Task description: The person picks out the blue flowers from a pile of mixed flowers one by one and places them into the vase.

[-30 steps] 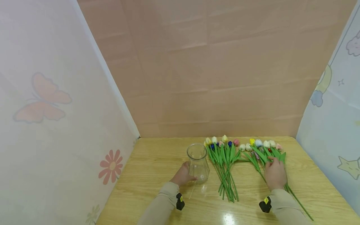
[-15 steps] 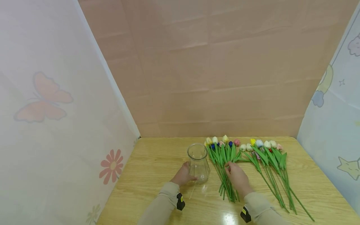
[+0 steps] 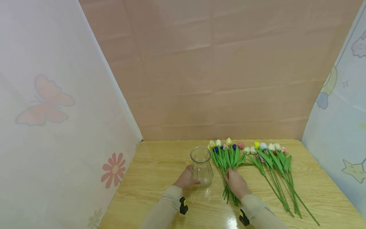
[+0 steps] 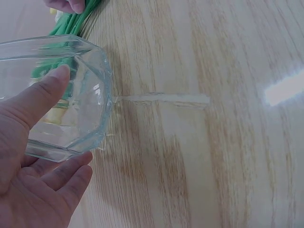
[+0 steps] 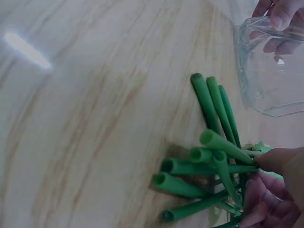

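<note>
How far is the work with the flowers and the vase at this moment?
Done: nothing yet; the glass vase stands empty. In hand: the left hand holds the vase, and the right hand grips the nearer bunch. Left: both bunches, including the far bunch, lie on the table.

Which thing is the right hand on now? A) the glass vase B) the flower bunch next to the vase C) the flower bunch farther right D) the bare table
B: the right hand grips the stems of the flower bunch lying beside the glass vase; the right wrist view shows its fingers curled round the green stems, while the left hand holds the vase.
</note>
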`<state>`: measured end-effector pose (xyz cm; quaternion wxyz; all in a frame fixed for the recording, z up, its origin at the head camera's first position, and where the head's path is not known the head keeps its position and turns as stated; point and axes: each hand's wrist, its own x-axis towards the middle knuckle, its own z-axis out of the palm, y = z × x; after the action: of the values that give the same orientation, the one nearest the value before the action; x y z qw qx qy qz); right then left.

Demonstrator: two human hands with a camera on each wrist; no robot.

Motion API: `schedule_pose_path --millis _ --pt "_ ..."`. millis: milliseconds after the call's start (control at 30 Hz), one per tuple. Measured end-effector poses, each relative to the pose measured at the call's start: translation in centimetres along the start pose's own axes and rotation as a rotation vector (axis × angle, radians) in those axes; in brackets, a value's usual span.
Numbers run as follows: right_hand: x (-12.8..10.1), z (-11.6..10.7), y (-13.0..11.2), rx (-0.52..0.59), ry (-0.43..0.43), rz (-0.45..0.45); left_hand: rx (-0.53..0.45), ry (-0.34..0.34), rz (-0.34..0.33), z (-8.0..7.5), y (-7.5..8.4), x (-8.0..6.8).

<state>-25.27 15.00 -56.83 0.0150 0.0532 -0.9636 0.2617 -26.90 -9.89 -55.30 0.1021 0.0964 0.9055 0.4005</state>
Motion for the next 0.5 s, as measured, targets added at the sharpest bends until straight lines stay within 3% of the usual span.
schedule_pose_path --millis 500 --pt "0.27 -0.47 0.04 0.169 0.021 0.048 -0.011 0.0 -0.004 0.09 -0.32 0.17"
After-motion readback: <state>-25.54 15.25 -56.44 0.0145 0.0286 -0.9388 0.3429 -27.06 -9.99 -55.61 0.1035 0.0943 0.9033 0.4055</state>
